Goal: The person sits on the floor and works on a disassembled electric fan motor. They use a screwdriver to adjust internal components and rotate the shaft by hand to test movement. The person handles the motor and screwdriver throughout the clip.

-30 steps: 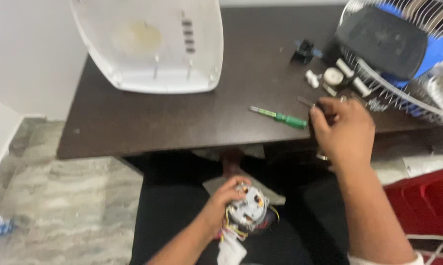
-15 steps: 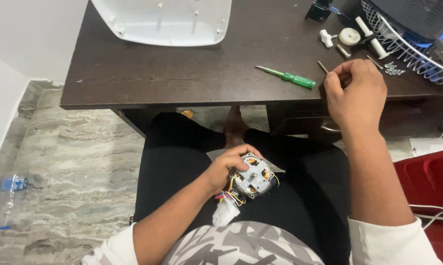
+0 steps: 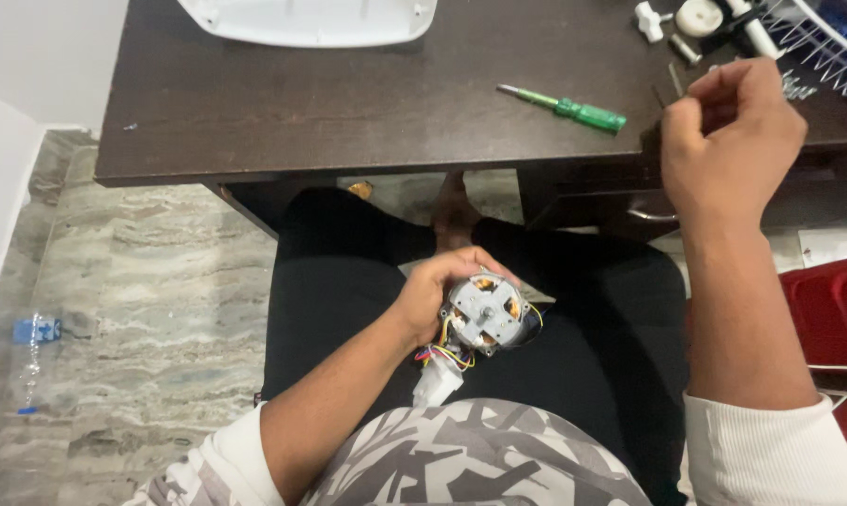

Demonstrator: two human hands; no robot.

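My left hand rests on my lap and grips a small round grey motor. Coloured wires run from the motor to a white plug that hangs below it. My right hand is raised over the front right edge of the dark wooden table, its fingers curled in with thumb against fingertips. Nothing shows between them. A green-handled screwdriver lies on the table just left of that hand.
A white plastic fan base lies at the table's far edge. Small white knobs and screws sit by a wire fan grille at the top right. A red object stands right of my leg; a bottle lies on the marble floor.
My right hand has drawn back from the small parts toward the table's front edge, fingers still curled. The view has tipped down toward my lap. The left hand keeps holding the motor.
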